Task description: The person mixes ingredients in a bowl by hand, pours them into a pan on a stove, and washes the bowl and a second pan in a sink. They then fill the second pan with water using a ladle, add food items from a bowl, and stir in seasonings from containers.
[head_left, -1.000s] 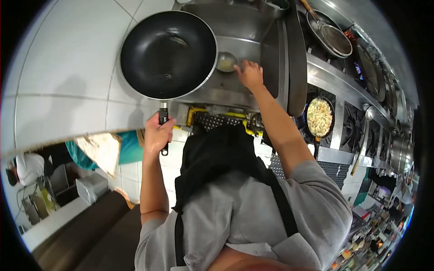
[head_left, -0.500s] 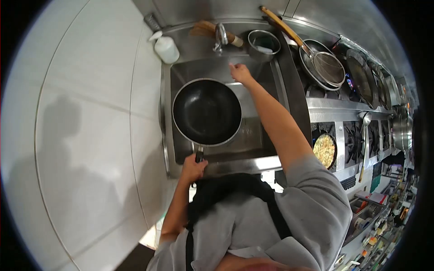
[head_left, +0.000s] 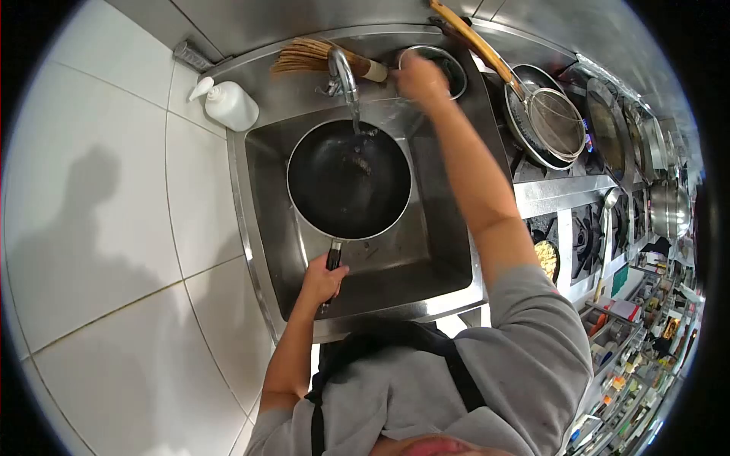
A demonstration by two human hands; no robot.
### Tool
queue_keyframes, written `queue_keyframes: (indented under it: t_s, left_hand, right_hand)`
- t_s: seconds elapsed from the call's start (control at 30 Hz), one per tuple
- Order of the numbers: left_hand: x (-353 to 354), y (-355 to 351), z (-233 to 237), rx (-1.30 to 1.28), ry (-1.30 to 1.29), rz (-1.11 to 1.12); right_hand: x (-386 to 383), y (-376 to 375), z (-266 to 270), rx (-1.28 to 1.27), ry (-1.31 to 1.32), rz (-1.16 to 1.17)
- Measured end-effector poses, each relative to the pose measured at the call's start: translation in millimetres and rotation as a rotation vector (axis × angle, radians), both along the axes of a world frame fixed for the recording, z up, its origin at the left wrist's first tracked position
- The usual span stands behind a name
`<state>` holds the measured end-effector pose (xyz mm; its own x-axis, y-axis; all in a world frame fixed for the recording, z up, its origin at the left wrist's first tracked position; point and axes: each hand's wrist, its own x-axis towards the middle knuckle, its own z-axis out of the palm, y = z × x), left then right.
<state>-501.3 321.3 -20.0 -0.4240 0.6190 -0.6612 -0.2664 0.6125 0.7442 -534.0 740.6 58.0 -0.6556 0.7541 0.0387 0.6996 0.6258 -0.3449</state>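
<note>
1. The black pan (head_left: 348,186) lies under the faucet (head_left: 342,72), at the sink (head_left: 395,285); its handle (head_left: 334,256) points near, and the left hand (head_left: 322,282) has fingers closed around it.
2. The right hand (head_left: 423,79) overlaps the left side of the metal container (head_left: 464,77); whether its blurred fingers pinch anything, I cannot tell.

Wearing a plain grey short-sleeved cloth shirt (head_left: 426,395) beneath a black fabric apron (head_left: 391,334) with dark shoulder straps (head_left: 465,376).
</note>
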Motion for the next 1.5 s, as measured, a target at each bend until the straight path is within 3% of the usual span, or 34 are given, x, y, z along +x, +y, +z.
queue_keyframes:
  t_s: [0.03, 0.07, 0.1, 0.2, 0.3, 0.37, 0.4, 0.47, 0.5, 0.53, 0.57, 0.6, 0.67, 0.7, 0.73, 0.8, 0.83, 0.9, 0.93, 1.0, 1.07, 1.1, 1.2, 1.27, 1.3, 1.33, 1.4, 1.47, 1.5]
  left_hand:
    - [2, 6, -1, 0.021, -0.022, 0.011]
    - [5, 10, -1, 0.042, -0.039, 0.017]
    - [10, 15, -3, 0.040, -0.031, 0.018]
    - [24, 33, -19, 0.192, -0.097, 0.118]
    - [20, 44, -16, 0.171, -0.151, 0.110]
    - [16, 42, -14, 0.168, -0.138, 0.089]
    - [15, 39, -21, 0.155, -0.146, 0.081]
    - [13, 37, -25, 0.142, -0.150, 0.074]
    - [14, 37, -24, 0.125, -0.139, 0.065]
    - [16, 35, -23, 0.106, -0.128, 0.051]
    - [19, 33, -23, 0.101, -0.127, 0.042]
    - [23, 32, -23, 0.081, -0.019, -0.024]
    - [23, 35, -29, 0.065, 0.098, -0.100]
    - [19, 36, -37, 0.065, 0.199, -0.151]
    - [17, 33, -42, 0.059, 0.298, -0.197]
    - [1, 27, -43, 0.013, 0.282, -0.150]
    - [-8, 20, -42, -0.030, 0.262, -0.108]
    - [-10, 9, -15, -0.096, 0.170, -0.053]
    - [-4, 0, -12, -0.092, 0.100, -0.031]
    - [13, -5, -11, -0.094, 0.023, -0.044]
    - [22, 2, -18, -0.078, 0.041, -0.101]
    - [24, 1, -18, -0.062, 0.064, -0.131]
    - [-2, 8, -15, -0.105, 0.138, -0.093]
    - [-8, -11, -17, -0.100, 0.116, -0.016]
    - [-9, -16, -18, -0.062, 0.081, 0.053]
    - [-3, -18, -8, -0.046, 0.103, 0.041]
    - [15, -22, -3, -0.051, 0.040, 0.021]
    - [29, -12, -5, -0.040, 0.000, -0.034]
    - [31, -10, -8, -0.042, -0.013, -0.049]
  right_hand:
    - [7, 54, -41, 0.148, -0.135, -0.007]
    - [22, 50, -13, 0.034, -0.303, 0.017]
    - [21, 66, -24, -0.071, -0.385, 0.006]
    - [16, 93, -48, -0.123, -0.298, 0.030]
    - [16, 93, -47, -0.103, -0.312, 0.093]
    - [29, 67, -18, -0.056, 0.148, -0.086]
    - [35, 54, -15, 0.020, 0.294, -0.049]
    - [45, -10, -13, -0.204, 0.578, 0.180]
    - [45, -33, -26, -0.432, 0.540, 0.241]
    - [38, -47, -68, -0.426, 0.552, 0.305]
    - [29, -61, -102, -0.196, 0.462, 0.314]
    - [18, -86, -118, -0.286, 0.449, 0.132]
    - [-3, -130, -146, -0.218, 0.682, -0.013]
    - [-12, -143, -163, -0.040, 0.687, 0.155]
    - [-8, -166, -168, -0.276, 0.700, 0.255]
    - [23, -190, -160, -0.622, 0.361, 0.653]
    - [40, -185, -156, -0.593, 0.145, 0.840]
    - [57, -153, -158, -0.352, -0.361, 0.895]
    - [64, -127, -180, -0.039, -0.254, 0.969]
    - [39, -115, -164, -0.070, -0.177, 0.585]
    - [3, -143, -156, -0.150, -0.027, 0.418]
    - [-3, -165, -156, -0.134, 0.163, 0.482]
    - [16, -221, -171, -0.524, 0.163, 0.762]
    - [45, -202, -189, -0.471, 0.004, 1.061]
    - [54, -177, -205, -0.315, -0.057, 1.072]
    - [52, -154, -219, -0.164, -0.122, 1.070]
    - [33, -126, -205, 0.143, 0.012, 0.754]
    - [4, -144, -164, 0.019, 0.048, 0.583]
    - [-5, -166, -157, -0.176, 0.133, 0.513]
